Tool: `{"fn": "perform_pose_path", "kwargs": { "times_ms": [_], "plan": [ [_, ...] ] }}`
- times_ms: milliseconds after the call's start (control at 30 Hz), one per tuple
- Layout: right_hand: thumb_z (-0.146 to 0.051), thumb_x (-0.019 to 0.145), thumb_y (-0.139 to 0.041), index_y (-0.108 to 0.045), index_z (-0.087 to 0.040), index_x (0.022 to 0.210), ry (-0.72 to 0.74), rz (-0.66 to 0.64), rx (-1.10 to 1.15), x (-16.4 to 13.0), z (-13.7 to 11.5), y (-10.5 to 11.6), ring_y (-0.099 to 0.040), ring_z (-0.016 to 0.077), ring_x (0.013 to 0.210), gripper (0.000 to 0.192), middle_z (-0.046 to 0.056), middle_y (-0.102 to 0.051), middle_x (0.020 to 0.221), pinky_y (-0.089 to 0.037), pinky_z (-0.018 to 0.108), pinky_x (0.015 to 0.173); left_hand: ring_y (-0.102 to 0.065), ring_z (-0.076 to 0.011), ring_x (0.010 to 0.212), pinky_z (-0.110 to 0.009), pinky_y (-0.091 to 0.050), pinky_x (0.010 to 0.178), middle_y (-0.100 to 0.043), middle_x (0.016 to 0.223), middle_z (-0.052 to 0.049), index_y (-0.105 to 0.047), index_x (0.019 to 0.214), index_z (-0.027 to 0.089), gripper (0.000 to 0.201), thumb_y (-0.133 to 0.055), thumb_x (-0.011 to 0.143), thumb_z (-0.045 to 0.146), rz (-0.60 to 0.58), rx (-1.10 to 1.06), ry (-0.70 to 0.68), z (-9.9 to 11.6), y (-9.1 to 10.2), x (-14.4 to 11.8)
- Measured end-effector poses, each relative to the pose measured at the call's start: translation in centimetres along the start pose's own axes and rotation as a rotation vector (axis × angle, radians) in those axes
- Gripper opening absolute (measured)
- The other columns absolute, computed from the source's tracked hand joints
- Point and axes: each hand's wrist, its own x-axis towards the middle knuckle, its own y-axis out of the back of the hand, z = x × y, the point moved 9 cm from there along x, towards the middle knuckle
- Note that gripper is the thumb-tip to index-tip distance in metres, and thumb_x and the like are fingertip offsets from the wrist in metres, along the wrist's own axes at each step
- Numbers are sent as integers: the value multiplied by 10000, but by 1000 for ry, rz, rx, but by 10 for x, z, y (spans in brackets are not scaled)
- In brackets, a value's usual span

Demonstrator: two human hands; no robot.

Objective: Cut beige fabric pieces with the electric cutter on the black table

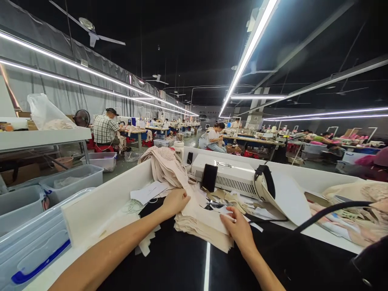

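At the far left, well apart from the left hand, translucent bins (39,242) stand outside the white side wall (109,202) of the table (169,262). Beyond them, far forward and to the left of both hands, a person in a checked shirt (104,127) sits at a workstation. Just to the left of the left hand, a white paper slip (148,192) lies beside pale cord loops (131,206). Directly forward of the left hand, a beige fabric bundle (163,161) drapes over the table wall. The left hand (176,201) grasps the edge of the upper beige layer between thumb and fingers. The beige fabric stack (201,230) lies between the two hands, on the black surface, with its layers fanned at the near edge. Forward of the gap between the hands, a black phone (209,178) stands upright against a white slotted housing (226,178). The right hand (238,226) touches the right end of the stack with its thumb, fingers curled; whether they grip a layer cannot be told. Fabric scraps (232,198) lie just forward of the right hand. To its right, a black cable (330,214) arches across the table, and further beige pieces (339,190) lie well apart from it.
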Motion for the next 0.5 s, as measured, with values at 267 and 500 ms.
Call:
{"fn": "perform_pose_path", "kwargs": {
  "times_ms": [267,500],
  "plan": [
    [-571,865,-475,-651,-189,1277,217,-12,-253,-41,-36,9,-590,383,1217,588,173,-592,1353,-458,520,1004,-676,-247,1066,-441,-598,900,-642,1273,-104,-620,1300,158,334,-656,1037,361,-97,103,76,-38,29,-19],
    [-515,830,-679,-791,-310,935,365,-311,-2,-127,-54,-18,-732,266,893,256,62,-772,1042,-589,351,823,-665,-256,1100,-459,-585,932,-633,1300,-107,-624,1301,166,329,-658,1035,356,-132,338,173,-104,90,-89]
  ]
}}
